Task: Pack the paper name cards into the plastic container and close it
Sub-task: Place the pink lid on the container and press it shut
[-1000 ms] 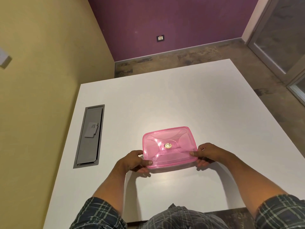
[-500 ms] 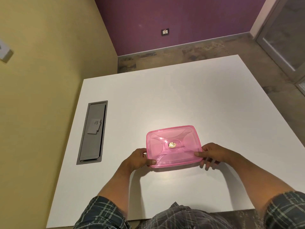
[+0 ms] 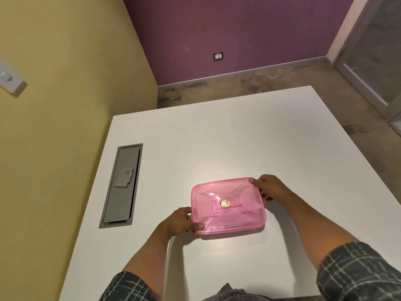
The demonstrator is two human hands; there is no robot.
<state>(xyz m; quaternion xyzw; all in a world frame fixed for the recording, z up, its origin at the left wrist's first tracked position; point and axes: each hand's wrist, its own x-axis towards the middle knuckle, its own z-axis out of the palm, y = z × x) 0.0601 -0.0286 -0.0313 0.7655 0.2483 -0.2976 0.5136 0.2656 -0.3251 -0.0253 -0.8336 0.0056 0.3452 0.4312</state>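
Press lid rim down evenly: left hand grips near-left corner, right hand grips far-right corner.

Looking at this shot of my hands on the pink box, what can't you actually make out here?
- Head view: any name cards inside the pink container; its tinted lid blurs the contents.
- Whether the lid is fully snapped shut; the rim under the left hand and right hand is covered.
- The right hand's fingertips, tucked behind the box edge.
- The small label on the grey cable hatch; too small to read.
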